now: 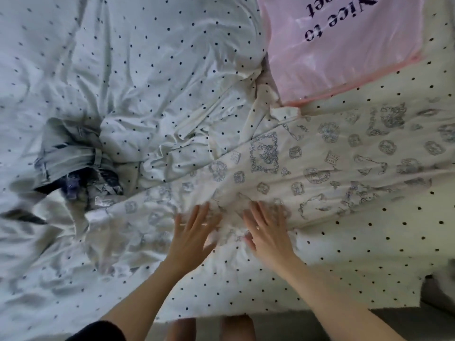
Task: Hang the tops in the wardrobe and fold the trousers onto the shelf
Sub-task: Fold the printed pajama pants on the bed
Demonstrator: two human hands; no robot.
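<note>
While both the left hand (194, 230) and right hand (267, 230) are laid flat with straight fingers gripping nothing on the printed trousers (320, 168) spread near the bed's (344, 267) front edge, creases are best smoothed outward before folding.

Both hands (231, 225) are motion-blurred at the fingertips; the pink garment (339, 45) is cut off by the top edge, its print incomplete.

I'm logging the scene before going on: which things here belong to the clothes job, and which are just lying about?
Job:
- printed white garment, flat on the bed, left hand and right hand pressing it
- light denim garment, bunched at left; trousers or not, I cannot tell

Lying about:
- dotted bedding
- pink bag with lettering
</note>
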